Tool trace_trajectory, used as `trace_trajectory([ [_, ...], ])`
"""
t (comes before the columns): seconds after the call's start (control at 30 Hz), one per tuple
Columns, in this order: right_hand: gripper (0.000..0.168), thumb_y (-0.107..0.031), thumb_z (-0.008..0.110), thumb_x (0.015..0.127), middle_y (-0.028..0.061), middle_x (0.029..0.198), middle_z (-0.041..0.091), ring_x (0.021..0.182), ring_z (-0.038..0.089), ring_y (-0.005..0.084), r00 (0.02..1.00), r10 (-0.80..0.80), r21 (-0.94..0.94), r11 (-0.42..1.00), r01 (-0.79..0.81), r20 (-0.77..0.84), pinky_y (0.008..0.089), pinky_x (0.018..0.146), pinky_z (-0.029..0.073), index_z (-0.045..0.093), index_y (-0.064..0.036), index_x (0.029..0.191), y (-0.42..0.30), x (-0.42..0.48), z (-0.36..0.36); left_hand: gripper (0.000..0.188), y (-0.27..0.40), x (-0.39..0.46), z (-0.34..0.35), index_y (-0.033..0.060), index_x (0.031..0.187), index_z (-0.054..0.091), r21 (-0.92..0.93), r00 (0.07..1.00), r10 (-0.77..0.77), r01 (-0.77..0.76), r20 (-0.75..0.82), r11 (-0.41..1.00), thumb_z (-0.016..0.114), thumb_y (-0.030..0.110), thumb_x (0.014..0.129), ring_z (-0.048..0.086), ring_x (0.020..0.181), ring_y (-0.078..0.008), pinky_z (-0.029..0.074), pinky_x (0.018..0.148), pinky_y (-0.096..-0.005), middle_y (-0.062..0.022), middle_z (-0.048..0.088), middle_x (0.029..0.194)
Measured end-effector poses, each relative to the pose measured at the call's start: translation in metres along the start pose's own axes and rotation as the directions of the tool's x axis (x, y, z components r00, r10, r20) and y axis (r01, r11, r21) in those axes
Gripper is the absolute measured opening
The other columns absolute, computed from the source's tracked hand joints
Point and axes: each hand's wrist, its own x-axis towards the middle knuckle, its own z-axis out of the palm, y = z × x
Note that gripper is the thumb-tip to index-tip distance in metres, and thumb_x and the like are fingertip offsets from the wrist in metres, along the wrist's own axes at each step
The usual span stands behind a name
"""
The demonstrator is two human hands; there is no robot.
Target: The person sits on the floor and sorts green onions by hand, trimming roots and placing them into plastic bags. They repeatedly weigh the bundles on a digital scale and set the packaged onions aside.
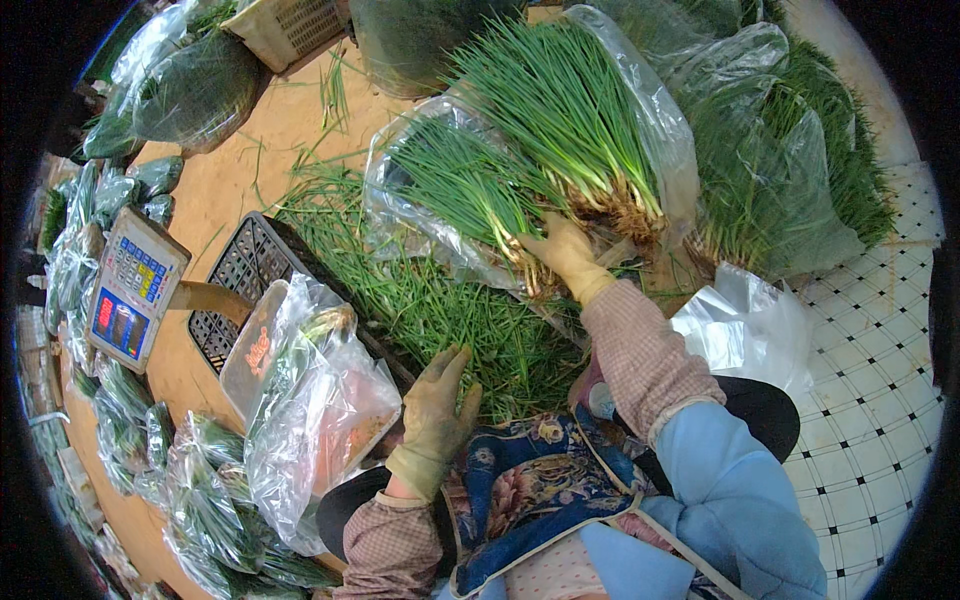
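Observation:
My right hand (pixel 564 253), in a pale yellow rubber glove, rests at the root ends of a smaller bunch of scallions (pixel 469 169). Its fingers are partly hidden, so a firm grip on the stalks cannot be made out. Beyond it a larger bunch of scallions (pixel 574 112), with brown muddy roots, lies on an opened clear plastic bag (pixel 660 97). My left hand (pixel 439 416), gloved the same way, holds nothing, its fingers apart above a heap of loose green trimmings (pixel 480 330). Just left of it, a clear bag (pixel 330 397) with scallions sits on the scale's pan (pixel 251 356).
A digital scale display (pixel 139 289) stands left, beside a black plastic crate (pixel 251 266). Bagged greens (pixel 214 495) line the left side. More bagged greens (pixel 780 157) lie at the right, near a white plastic bag (pixel 742 322) on the tiled floor (pixel 862 405). A beige basket (pixel 289 30) stands behind.

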Motion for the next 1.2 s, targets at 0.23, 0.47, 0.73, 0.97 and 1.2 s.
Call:
trace_trajectory([
  [0.23, 0.042, -0.028, 0.06, 0.07, 0.0221, 0.084, 0.057, 0.078, 0.057, 0.0328, 0.986, -0.067, -0.288, 0.957, 0.02, -0.152, 0.0415, 0.066, 0.047, 0.052, 0.003, 0.098, -0.017, 0.008, 0.048, 0.045, -0.007, 0.001, 0.003, 0.0061, 0.115, 0.047, -0.016, 0.999, -0.036, 0.036, 0.03, 0.999, 0.059, 0.014, 0.072, 0.051, 0.098, -0.0349, 0.043, 0.083, -0.0381, -0.0181, 0.051, 0.111],
  [0.47, 0.029, -0.008, 0.046, 0.077, 0.0237, 0.083, 0.058, 0.077, 0.057, 0.0376, 0.993, -0.021, -0.225, 0.974, -0.007, -0.118, 0.0427, 0.067, 0.047, 0.052, -0.001, 0.105, 0.014, 0.023, 0.01, 0.046, -0.016, -0.004, 0.007, 0.0064, 0.115, 0.047, 0.006, 0.997, -0.045, 0.045, 0.056, 0.999, 0.06, 0.016, 0.072, 0.052, 0.098, -0.0342, 0.044, 0.081, -0.0386, -0.017, 0.051, 0.113],
  [0.73, 0.04, -0.027, 0.056, 0.078, 0.0249, 0.094, 0.056, 0.087, 0.057, 0.0352, 0.975, 0.218, 0.055, 0.975, -0.216, -0.039, 0.0405, 0.075, 0.046, 0.048, 0.003, 0.104, -0.003, -0.027, -0.022, 0.047, -0.007, -0.012, 0.006, 0.0075, 0.116, 0.046, 0.036, 0.997, -0.037, 0.034, 0.062, 0.999, 0.059, 0.021, 0.073, 0.053, 0.096, -0.0329, 0.045, 0.079, -0.0387, -0.0155, 0.05, 0.114],
  [0.97, 0.082, -0.058, 0.073, 0.05, 0.0254, 0.097, 0.056, 0.092, 0.057, 0.0319, 0.965, 0.248, -0.3, 0.93, -0.214, 0.079, 0.0375, 0.074, 0.048, 0.053, 0.007, 0.097, -0.003, -0.022, 0.011, 0.048, -0.001, -0.014, 0.005, 0.008, 0.117, 0.045, 0.107, 0.986, -0.091, 0.076, 0.143, 0.991, 0.059, 0.022, 0.073, 0.052, 0.097, -0.0325, 0.044, 0.08, -0.0389, -0.015, 0.05, 0.115],
  [1.2, 0.033, -0.016, 0.057, 0.07, 0.0232, 0.099, 0.057, 0.092, 0.055, 0.0358, 0.945, 0.326, -0.197, 0.929, -0.315, 0.029, 0.0401, 0.081, 0.044, 0.054, -0.001, 0.1, 0.015, -0.008, -0.005, 0.048, -0.008, -0.011, 0.005, 0.0078, 0.118, 0.045, 0.077, 0.988, -0.075, 0.066, 0.133, 0.995, 0.059, 0.021, 0.073, 0.051, 0.099, -0.0325, 0.044, 0.081, -0.0391, -0.0159, 0.049, 0.116],
])
